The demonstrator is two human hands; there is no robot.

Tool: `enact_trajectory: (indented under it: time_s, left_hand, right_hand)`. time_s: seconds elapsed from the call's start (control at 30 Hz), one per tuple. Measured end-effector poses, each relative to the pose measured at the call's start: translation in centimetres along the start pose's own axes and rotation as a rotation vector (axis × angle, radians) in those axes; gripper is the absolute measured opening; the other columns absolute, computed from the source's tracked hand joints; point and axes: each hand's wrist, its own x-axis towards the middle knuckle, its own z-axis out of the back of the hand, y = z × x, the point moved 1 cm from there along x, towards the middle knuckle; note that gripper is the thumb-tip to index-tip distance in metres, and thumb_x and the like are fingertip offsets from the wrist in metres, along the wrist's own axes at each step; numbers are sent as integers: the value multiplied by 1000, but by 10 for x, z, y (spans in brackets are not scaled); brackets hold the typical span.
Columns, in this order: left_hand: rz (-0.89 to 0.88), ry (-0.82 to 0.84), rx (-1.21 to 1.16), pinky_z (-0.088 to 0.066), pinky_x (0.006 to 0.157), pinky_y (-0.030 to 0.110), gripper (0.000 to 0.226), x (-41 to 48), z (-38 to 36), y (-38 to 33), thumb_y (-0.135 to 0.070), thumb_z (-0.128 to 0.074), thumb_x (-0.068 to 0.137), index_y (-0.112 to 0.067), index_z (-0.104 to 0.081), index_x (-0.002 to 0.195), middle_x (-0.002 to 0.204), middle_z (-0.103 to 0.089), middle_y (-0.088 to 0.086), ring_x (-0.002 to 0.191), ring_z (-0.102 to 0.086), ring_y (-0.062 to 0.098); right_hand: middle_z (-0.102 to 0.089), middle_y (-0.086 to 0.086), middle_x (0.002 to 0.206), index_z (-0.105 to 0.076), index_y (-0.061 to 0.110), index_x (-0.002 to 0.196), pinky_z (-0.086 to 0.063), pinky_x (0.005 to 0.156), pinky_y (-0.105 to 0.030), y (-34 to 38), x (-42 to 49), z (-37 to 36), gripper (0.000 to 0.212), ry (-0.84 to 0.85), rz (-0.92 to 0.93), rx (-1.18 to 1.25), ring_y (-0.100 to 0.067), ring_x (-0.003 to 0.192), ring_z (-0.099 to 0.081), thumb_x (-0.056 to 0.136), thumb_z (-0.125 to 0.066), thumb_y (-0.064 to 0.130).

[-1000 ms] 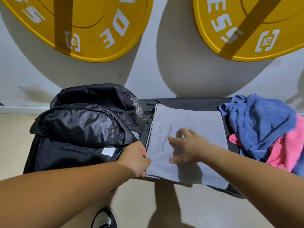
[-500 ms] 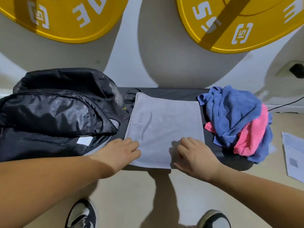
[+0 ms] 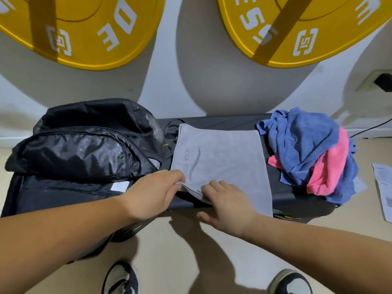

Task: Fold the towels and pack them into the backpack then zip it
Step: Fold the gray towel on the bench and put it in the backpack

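Near-left corner of grey towel (image 3: pixel 222 158) now lifted off bench (image 3: pixel 282 187), pinched in my left hand (image 3: pixel 152 192); right hand (image 3: pixel 229 204) atop near edge, grip unclear.

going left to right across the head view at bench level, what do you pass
black backpack → grey towel → pile of blue and pink towels → sheet of paper on the floor

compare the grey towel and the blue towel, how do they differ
The grey towel lies spread flat; the blue towel sits crumpled in a heap. The grey towel bears printed lettering; the blue towel looks plain. The left hand and right hand hold the grey towel; neither touches the blue towel. Both towels rest on the black bench.
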Motion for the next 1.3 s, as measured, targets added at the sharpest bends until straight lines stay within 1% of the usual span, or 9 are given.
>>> enact_trajectory:
  time_s: [0.17,0.27,0.4,0.53,0.7,0.83,1.0,1.17,1.3]
  left_hand:
    - [62,-66,-53,-48,74,41,9,-1,8,2,-28,-42,105,-32,-50,107,79,-50,-16,78,-48,15]
    - [139,-102,-97,-48,71,41,11,-2,11,5,-30,-43,105,-35,-51,110,76,-54,-12,75,-52,19]
    - [171,-57,-108,-51,73,43,13,-5,17,5,-29,-41,106,-35,-52,109,76,-58,-9,73,-55,20]
    - [255,54,-115,-51,74,44,14,-17,25,3,-29,-40,106,-37,-51,101,73,-61,-3,72,-58,23]
    - [349,169,-162,-53,70,27,19,-23,43,-1,-21,-48,103,-31,-60,93,82,-68,-7,73,-62,10]
    - [355,145,-70,-51,77,32,14,-12,65,-7,-19,-49,101,-26,-58,93,84,-67,-6,83,-62,18]
    - [334,89,103,-50,76,36,9,47,81,-6,-22,-51,97,-24,-57,90,87,-67,-5,84,-62,21]
    - [369,219,283,-51,78,36,8,112,63,-1,-21,-51,94,-25,-54,88,97,-66,0,90,-60,26]
    - [451,295,496,-47,73,35,15,132,43,12,-11,-59,87,-24,-58,96,90,-55,-4,85,-57,26]
  right_hand:
    - [-47,2,82,-54,26,87,-23,53,-29,-25,-7,11,37,-9,-95,-93,-25,68,-50,58,-77,22]
    - [-48,1,76,-40,30,81,-12,46,-25,-44,-28,32,35,-61,-164,-20,-25,63,-50,64,-70,40]
    - [-60,3,88,-63,26,90,-49,63,-39,-67,-59,56,48,1,-276,160,-22,83,-58,73,-25,50]
    - [-60,6,74,-53,24,76,-48,65,-34,-86,-75,77,14,225,-304,220,-17,70,-55,84,-42,21]
    - [-68,8,88,-64,23,95,-53,71,-24,-79,-74,108,14,517,-321,359,-15,80,-64,88,-54,15]
    - [-73,-15,100,-56,13,103,-61,68,-30,-83,-59,109,8,401,-453,589,-21,72,-71,99,-56,20]
    - [-68,-9,77,-66,5,93,-60,69,-41,-110,-27,100,19,77,-603,596,-23,63,-65,98,-62,23]
    - [-65,-4,70,-71,8,86,-48,61,-31,-142,12,84,20,33,-629,392,-20,66,-58,96,-61,22]
    - [-69,0,84,-71,17,92,-56,75,-36,-150,30,65,11,71,-582,323,-22,82,-63,94,-60,15]
